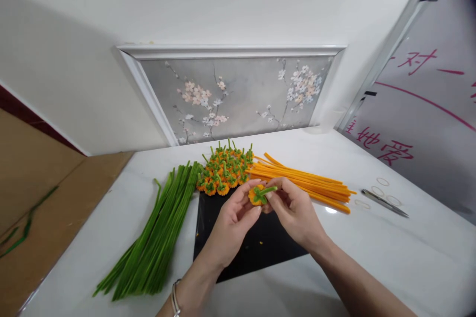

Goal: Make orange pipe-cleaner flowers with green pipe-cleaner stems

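I look down on a white table (372, 257) pushed against a pale wall, where a framed panel of painted blossoms (238, 94) stands at the far edge; a glossy board with pink writing (420, 109) closes off the right side, and brown flooring shows past the left edge. My forearms run out of the picture at the bottom, and the fingertips hide much of the small orange pumpkin (257, 195) — I can't make out how its green stem is fastened. My left hand (232, 220) and right hand (293, 208) both pinch that pumpkin, holding it above the far edge of a black mat (260, 247) in the table's middle. Just beyond it sits a heap of finished pumpkins (225, 168). A sheaf of green pipe cleaners (156, 237) lies toward the left edge, orange pipe cleaners (305, 181) toward the right — scissors (385, 202) and a few clear rings lie further right.
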### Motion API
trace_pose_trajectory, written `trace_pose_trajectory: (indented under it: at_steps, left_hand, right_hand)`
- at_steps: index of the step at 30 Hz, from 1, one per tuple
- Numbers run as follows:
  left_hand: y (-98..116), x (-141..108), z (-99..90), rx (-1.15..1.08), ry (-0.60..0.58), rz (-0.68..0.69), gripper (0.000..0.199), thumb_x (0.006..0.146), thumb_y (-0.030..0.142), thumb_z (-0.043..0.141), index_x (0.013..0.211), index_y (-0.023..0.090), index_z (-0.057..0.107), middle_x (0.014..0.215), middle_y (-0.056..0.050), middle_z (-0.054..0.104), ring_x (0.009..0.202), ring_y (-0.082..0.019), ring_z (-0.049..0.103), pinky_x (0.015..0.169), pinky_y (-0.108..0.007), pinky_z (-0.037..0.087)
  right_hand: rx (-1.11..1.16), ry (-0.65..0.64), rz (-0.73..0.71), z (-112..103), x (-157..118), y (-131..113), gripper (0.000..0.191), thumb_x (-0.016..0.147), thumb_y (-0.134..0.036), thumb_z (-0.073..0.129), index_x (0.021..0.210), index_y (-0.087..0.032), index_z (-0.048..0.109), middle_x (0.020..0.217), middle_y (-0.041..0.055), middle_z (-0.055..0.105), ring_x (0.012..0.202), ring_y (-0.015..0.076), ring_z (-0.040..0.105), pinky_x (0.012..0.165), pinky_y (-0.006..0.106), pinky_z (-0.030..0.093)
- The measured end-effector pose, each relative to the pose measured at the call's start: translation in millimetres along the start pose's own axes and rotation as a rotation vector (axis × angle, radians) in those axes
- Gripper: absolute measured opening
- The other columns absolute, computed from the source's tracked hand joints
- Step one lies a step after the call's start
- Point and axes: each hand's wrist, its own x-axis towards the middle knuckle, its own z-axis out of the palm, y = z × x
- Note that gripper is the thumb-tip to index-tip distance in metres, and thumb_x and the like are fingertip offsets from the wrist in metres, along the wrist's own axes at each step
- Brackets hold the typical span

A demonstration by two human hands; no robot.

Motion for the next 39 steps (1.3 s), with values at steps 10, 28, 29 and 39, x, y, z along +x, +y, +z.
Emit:
trace_pose_trajectory:
  at_steps: [10, 28, 29, 39]
  left_hand:
    - [5, 4, -6.1, 0.143, 0.110, -0.004, 0.031, 0.087, 0.030, 0.059, 0.116, 0.023, 0.051, 0.100, -0.005, 0.067, 0.080, -0.013, 0.063, 0.072, -0.023, 0.051]
    - [9, 3, -8.7, 0.203, 0.134, 0.079, 0.024, 0.088, 0.042, 0.056, 0.095, 0.019, 0.056, 0.063, 0.003, 0.056, 0.053, -0.010, 0.052, 0.052, -0.019, 0.042]
    - [9, 2, -8.7, 0.149, 0.124, 0.066, 0.027, 0.088, 0.045, 0.054, 0.093, 0.018, 0.057, 0.068, 0.001, 0.058, 0.056, -0.011, 0.055, 0.055, -0.021, 0.046]
    - [19, -1, -10.4, 0.412, 0.096, 0.147, 0.035, 0.079, 0.018, 0.063, 0.113, 0.022, 0.067, 0.101, -0.005, 0.069, 0.091, -0.019, 0.063, 0.086, -0.030, 0.049]
  right_hand:
    - [-0.276, -0.140, -0.075, -17, 0, -2, 0.028, 0.090, -0.022, 0.045, 0.117, -0.022, 0.053, 0.090, 0.0033, 0.059, 0.062, 0.0119, 0.060, 0.060, 0.025, 0.054]
    - [-0.003, -0.132, -0.045, 2, -8, 1, 0.007, 0.089, -0.024, 0.053, 0.095, -0.021, 0.055, 0.074, 0.0004, 0.061, 0.059, 0.0122, 0.061, 0.056, 0.024, 0.053]
    - [-0.001, -0.126, -0.052, 4, -9, 1, 0.007, 0.090, -0.024, 0.053, 0.095, -0.021, 0.055, 0.073, 0.0003, 0.061, 0.059, 0.0123, 0.061, 0.056, 0.024, 0.053]
    - [-0.245, -0.114, -0.189, -7, -7, -4, 0.010, 0.091, -0.021, 0.050, 0.093, -0.021, 0.059, 0.076, 0.0023, 0.061, 0.063, 0.0137, 0.060, 0.059, 0.026, 0.051]
